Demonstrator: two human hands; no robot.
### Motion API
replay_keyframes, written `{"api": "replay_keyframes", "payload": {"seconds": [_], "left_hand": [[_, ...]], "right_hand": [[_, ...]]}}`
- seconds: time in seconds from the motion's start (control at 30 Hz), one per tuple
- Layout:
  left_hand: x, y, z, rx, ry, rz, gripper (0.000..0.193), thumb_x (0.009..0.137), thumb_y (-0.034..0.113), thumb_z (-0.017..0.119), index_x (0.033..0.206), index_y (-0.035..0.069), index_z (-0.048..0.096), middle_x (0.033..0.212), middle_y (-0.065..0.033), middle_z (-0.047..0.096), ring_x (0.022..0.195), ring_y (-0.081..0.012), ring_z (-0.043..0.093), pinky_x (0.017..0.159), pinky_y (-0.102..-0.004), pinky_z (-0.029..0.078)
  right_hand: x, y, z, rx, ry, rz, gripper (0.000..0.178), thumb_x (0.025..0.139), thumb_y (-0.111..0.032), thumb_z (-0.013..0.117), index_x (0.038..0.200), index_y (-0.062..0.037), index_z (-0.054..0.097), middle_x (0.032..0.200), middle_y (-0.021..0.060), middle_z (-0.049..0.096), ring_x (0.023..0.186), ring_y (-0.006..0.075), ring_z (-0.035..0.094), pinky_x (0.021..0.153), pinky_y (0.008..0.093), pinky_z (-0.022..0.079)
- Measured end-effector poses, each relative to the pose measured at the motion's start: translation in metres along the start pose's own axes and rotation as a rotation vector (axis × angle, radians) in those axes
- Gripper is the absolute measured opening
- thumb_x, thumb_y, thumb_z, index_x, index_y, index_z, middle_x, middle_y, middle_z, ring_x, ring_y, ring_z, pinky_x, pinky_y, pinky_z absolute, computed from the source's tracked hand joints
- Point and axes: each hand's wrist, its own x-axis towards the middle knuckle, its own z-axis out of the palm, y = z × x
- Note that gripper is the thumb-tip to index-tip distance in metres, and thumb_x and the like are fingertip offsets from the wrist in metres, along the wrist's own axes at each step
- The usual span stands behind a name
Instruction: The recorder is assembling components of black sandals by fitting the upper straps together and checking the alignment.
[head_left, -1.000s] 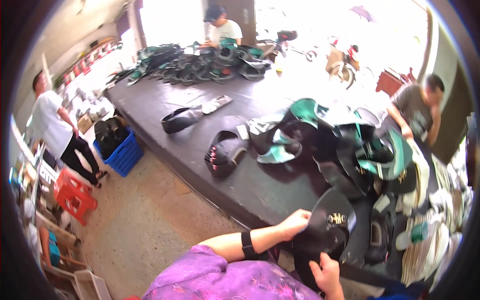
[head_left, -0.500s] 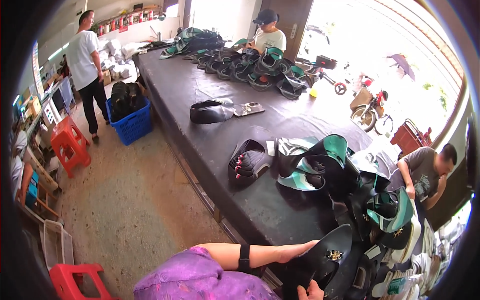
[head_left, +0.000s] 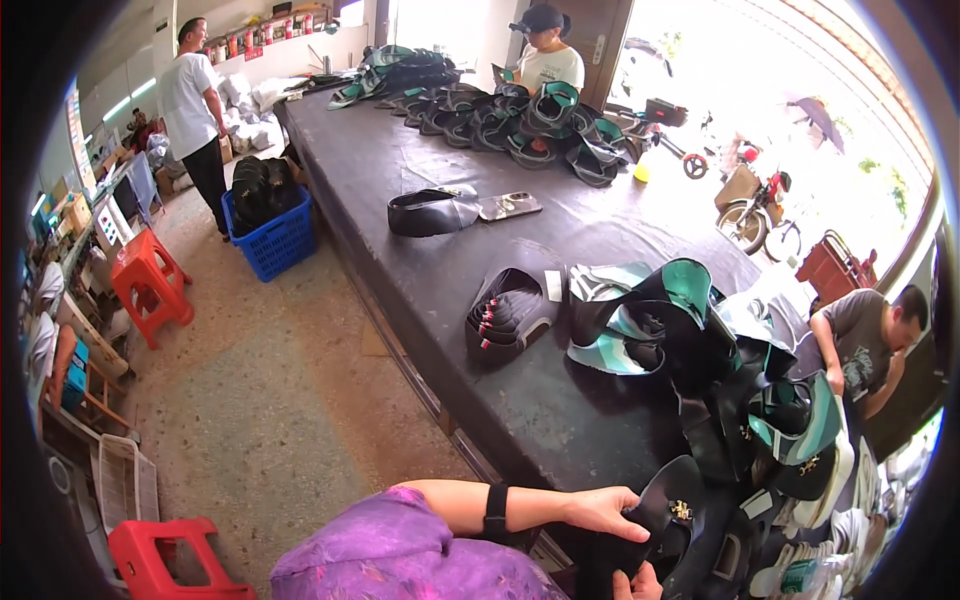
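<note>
A red stool stood at far left, then a blue basket of black things on the floor beside the long dark counter. On the counter sat a nest of black uppers. Right of that, the left hand had its thumb over the left edge of a single black upper, fingers closed on it. The right hand was just below, at the upper's lower end; I couldn't tell whether its fingers had closed. The upper was up at the counter's near edge, gold ornament showing. To my mind, handling it well meant pinching only the plain edge, off the ornament, and supporting both ends so the curve wouldn't crease. The green-lined heap lay near at right, worth keeping clear of.
</note>
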Motion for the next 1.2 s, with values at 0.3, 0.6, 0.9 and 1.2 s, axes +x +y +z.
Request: {"api": "replay_keyframes", "payload": {"seconds": [0.3, 0.6, 0.9, 1.2], "left_hand": [[0.011, 0.000, 0.035, -0.255, 0.115, 0.191, 0.029, 0.083, 0.016, 0.058, 0.107, 0.001, 0.052, 0.097, 0.0001, 0.059, 0.090, -0.0059, 0.051, 0.081, -0.0231, 0.042], [0.018, 0.022, 0.018, -0.249, 0.407, 0.101, 0.020, 0.082, 0.008, 0.056, 0.100, 0.005, 0.046, 0.095, -0.0019, 0.053, 0.088, -0.0086, 0.050, 0.077, -0.0248, 0.044], [0.022, -0.003, 0.017, -0.339, 0.374, 0.057, 0.027, 0.084, 0.002, 0.052, 0.109, 0.008, 0.043, 0.104, -0.0052, 0.054, 0.095, -0.0135, 0.054, 0.082, -0.0286, 0.046], [0.019, 0.005, 0.016, -0.311, 0.361, 0.099, 0.051, 0.083, 0.005, 0.055, 0.129, 0.009, 0.032, 0.122, -0.0049, 0.043, 0.110, -0.0138, 0.044, 0.093, -0.0283, 0.037]], "right_hand": [[-0.016, -0.006, -0.011, 0.200, 0.022, 0.145, 0.019, 0.083, -0.002, 0.056, 0.100, 0.0036, 0.054, 0.077, 0.0008, 0.055, 0.066, 0.0061, 0.047, 0.060, 0.0185, 0.040], [0.023, 0.003, -0.005, 0.260, 0.048, 0.028, 0.040, 0.076, -0.009, 0.063, 0.110, 0.0057, 0.047, 0.052, 0.0032, 0.039, 0.047, 0.0078, 0.035, 0.044, 0.0248, 0.031], [0.012, 0.009, -0.012, 0.387, -0.106, 0.165, 0.037, 0.085, -0.007, 0.054, 0.117, 0.0040, 0.041, 0.081, 0.0024, 0.062, 0.069, 0.0030, 0.053, 0.061, 0.0176, 0.042], [0.008, 0.001, -0.006, 0.171, 0.030, -0.089, 0.041, 0.080, -0.011, 0.060, 0.115, -0.0008, 0.044, 0.070, 0.0104, 0.056, 0.059, 0.0165, 0.054, 0.057, 0.0288, 0.044]]}}
